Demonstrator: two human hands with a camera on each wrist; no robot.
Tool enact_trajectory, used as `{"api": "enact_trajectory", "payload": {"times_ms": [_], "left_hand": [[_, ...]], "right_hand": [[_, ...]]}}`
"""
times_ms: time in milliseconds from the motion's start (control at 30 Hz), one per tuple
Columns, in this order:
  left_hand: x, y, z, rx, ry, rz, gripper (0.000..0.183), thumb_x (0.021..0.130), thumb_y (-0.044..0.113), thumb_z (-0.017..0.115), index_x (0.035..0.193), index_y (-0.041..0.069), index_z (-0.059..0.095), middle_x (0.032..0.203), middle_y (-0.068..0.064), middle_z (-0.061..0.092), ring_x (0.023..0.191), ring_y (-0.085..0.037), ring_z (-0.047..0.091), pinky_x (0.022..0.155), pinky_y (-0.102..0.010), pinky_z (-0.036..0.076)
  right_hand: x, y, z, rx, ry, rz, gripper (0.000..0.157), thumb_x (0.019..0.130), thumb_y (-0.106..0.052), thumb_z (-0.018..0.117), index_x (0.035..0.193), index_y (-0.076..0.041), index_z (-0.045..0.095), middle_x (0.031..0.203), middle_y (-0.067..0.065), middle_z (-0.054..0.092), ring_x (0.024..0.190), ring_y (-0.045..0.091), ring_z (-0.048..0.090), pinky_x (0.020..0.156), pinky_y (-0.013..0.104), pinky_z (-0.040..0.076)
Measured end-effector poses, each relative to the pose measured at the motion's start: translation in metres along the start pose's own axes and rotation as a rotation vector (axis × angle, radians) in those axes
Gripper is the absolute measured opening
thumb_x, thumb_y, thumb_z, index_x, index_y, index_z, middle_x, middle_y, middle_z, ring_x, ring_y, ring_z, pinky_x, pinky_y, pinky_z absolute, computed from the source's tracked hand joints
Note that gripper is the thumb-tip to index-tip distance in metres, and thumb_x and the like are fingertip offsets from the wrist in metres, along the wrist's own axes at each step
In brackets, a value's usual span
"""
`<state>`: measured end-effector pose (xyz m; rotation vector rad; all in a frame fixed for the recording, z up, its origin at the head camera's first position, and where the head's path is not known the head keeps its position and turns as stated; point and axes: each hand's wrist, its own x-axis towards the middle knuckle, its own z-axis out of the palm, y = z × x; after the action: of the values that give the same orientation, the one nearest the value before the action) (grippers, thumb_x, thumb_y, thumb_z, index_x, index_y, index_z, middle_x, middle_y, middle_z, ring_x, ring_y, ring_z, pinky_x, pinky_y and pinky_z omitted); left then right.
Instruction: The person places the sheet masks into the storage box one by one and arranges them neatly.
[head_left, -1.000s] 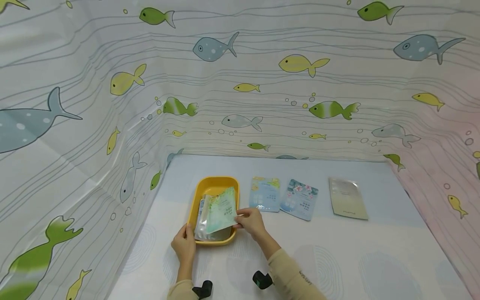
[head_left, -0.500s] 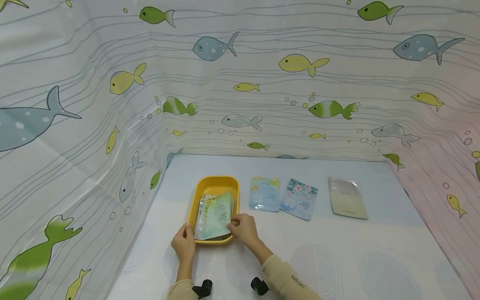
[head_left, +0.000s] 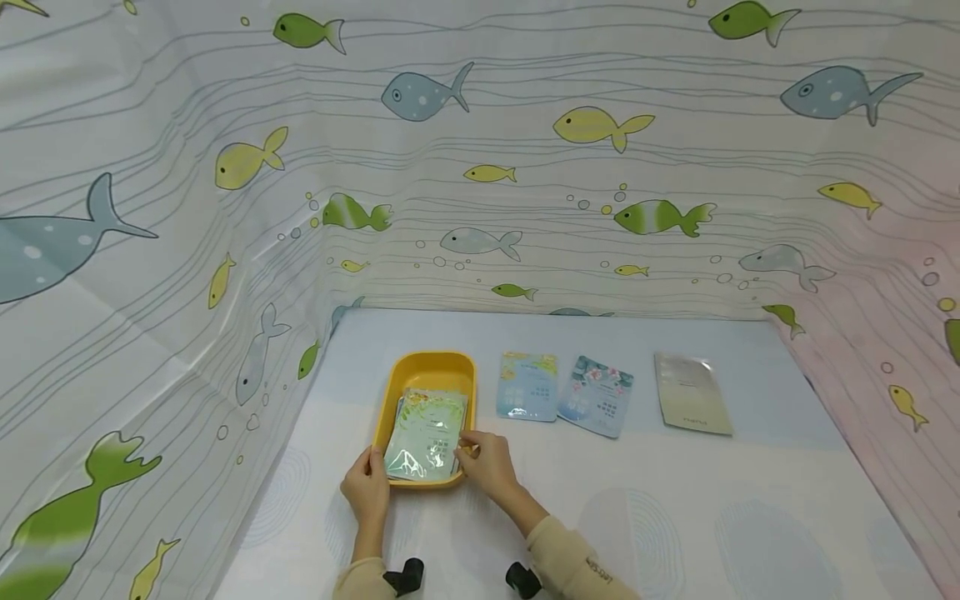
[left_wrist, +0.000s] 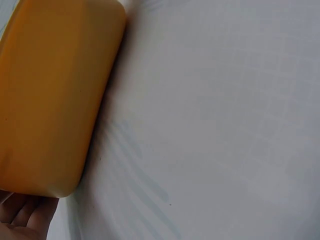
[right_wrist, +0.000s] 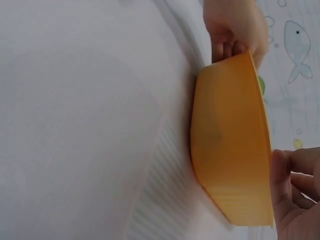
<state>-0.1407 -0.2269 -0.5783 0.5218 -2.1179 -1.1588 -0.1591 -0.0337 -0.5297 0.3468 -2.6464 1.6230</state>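
Note:
A yellow plastic tray (head_left: pixel 435 367) stands on the table, its left front corner gripped by my left hand (head_left: pixel 367 492). Fingers of that hand (left_wrist: pixel 27 220) show under the tray's end in the left wrist view. Inside the tray lies a stack of flat packets, topped by a green sheet mask packet (head_left: pixel 426 433) with a leafy print. My right hand (head_left: pixel 491 465) reaches over the right rim and pinches at this packet's right edge. In the right wrist view the thumb and forefinger of the right hand (right_wrist: pixel 297 187) meet at the rim, which hides their tips.
Right of the tray lie a light blue packet (head_left: pixel 527 387), a blue floral packet (head_left: pixel 596 397) beside it, and a silver-beige packet (head_left: pixel 693 396) farther right. A fish-patterned curtain (head_left: pixel 555 200) encloses the table's back and sides.
The green packet, tilted up in my right hand a second ago, has come down left and now lies flat on the stack. My left hand has stayed at the tray corner.

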Motion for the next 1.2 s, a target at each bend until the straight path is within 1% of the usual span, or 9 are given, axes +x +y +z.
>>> {"api": "enact_trajectory", "payload": {"times_ms": [100, 267, 333, 500, 667, 900, 1100, 1133, 1200], "left_hand": [[0.0, 0.0, -0.001, -0.011, -0.009, -0.002, 0.021, 0.089, 0.003, 0.056, 0.098, -0.011, 0.068, 0.092, -0.025, 0.068, 0.087, -0.038, 0.065, 0.064, -0.003, 0.035], [-0.001, 0.0, -0.001, -0.02, -0.007, -0.005, 0.021, 0.089, 0.003, 0.056, 0.099, -0.012, 0.068, 0.093, -0.027, 0.067, 0.087, -0.04, 0.065, 0.064, -0.002, 0.035], [-0.001, 0.0, 0.0, -0.026, -0.01, -0.01, 0.022, 0.089, 0.002, 0.056, 0.099, -0.012, 0.067, 0.093, -0.027, 0.067, 0.088, -0.04, 0.065, 0.064, -0.001, 0.034], [-0.001, 0.001, 0.0, -0.022, -0.018, -0.029, 0.021, 0.089, 0.003, 0.056, 0.1, -0.012, 0.068, 0.093, -0.026, 0.068, 0.088, -0.039, 0.065, 0.064, -0.006, 0.04], [-0.001, 0.001, -0.001, -0.006, 0.005, -0.016, 0.02, 0.088, 0.002, 0.057, 0.098, -0.011, 0.069, 0.092, -0.025, 0.068, 0.087, -0.038, 0.065, 0.065, -0.013, 0.044], [0.0, 0.001, 0.0, 0.001, 0.011, 0.008, 0.019, 0.088, 0.002, 0.056, 0.095, -0.009, 0.07, 0.089, -0.023, 0.069, 0.084, -0.036, 0.065, 0.064, -0.005, 0.036], [0.0, 0.002, 0.0, -0.001, -0.01, -0.02, 0.021, 0.089, 0.003, 0.055, 0.098, -0.011, 0.068, 0.093, -0.026, 0.068, 0.089, -0.039, 0.065, 0.067, -0.015, 0.046], [0.0, 0.002, -0.001, -0.002, -0.013, -0.024, 0.021, 0.089, 0.003, 0.055, 0.099, -0.012, 0.068, 0.094, -0.027, 0.067, 0.09, -0.04, 0.064, 0.068, -0.02, 0.05], [0.0, 0.003, -0.001, -0.006, -0.019, -0.027, 0.022, 0.09, 0.002, 0.055, 0.1, -0.013, 0.067, 0.096, -0.028, 0.066, 0.091, -0.041, 0.064, 0.068, -0.018, 0.049]], "right_hand": [[-0.001, 0.001, -0.004, 0.035, -0.009, -0.007, 0.027, 0.081, -0.002, 0.069, 0.106, 0.009, 0.066, 0.088, 0.011, 0.069, 0.062, 0.005, 0.053, 0.052, 0.016, 0.045], [-0.001, 0.008, -0.016, 0.143, -0.006, 0.01, 0.027, 0.084, -0.003, 0.067, 0.106, 0.011, 0.065, 0.088, 0.015, 0.068, 0.065, 0.015, 0.062, 0.053, 0.018, 0.049], [0.0, 0.016, -0.024, 0.14, 0.022, 0.013, 0.026, 0.084, -0.004, 0.066, 0.106, 0.011, 0.065, 0.088, 0.015, 0.069, 0.067, 0.019, 0.064, 0.055, 0.02, 0.05], [0.006, 0.043, -0.053, 0.02, 0.18, 0.044, 0.026, 0.083, -0.006, 0.068, 0.104, 0.009, 0.066, 0.085, 0.014, 0.069, 0.074, 0.023, 0.065, 0.065, 0.027, 0.053], [0.01, 0.069, -0.086, -0.072, 0.28, 0.15, 0.027, 0.082, -0.006, 0.068, 0.104, 0.01, 0.065, 0.085, 0.016, 0.068, 0.075, 0.028, 0.064, 0.068, 0.036, 0.053], [0.006, 0.096, -0.118, -0.141, 0.337, 0.222, 0.03, 0.081, -0.005, 0.068, 0.104, 0.012, 0.064, 0.086, 0.021, 0.067, 0.079, 0.035, 0.066, 0.069, 0.04, 0.053], [0.002, 0.105, -0.139, -0.184, 0.365, 0.35, 0.034, 0.083, -0.01, 0.066, 0.109, 0.011, 0.062, 0.093, 0.023, 0.065, 0.086, 0.037, 0.063, 0.075, 0.046, 0.049], [0.002, 0.106, -0.142, -0.194, 0.368, 0.374, 0.035, 0.083, -0.011, 0.066, 0.11, 0.011, 0.061, 0.094, 0.024, 0.064, 0.088, 0.038, 0.061, 0.077, 0.047, 0.048], [0.001, 0.108, -0.148, -0.223, 0.371, 0.422, 0.038, 0.084, -0.013, 0.065, 0.113, 0.012, 0.059, 0.098, 0.027, 0.062, 0.092, 0.04, 0.058, 0.08, 0.05, 0.045]]}}
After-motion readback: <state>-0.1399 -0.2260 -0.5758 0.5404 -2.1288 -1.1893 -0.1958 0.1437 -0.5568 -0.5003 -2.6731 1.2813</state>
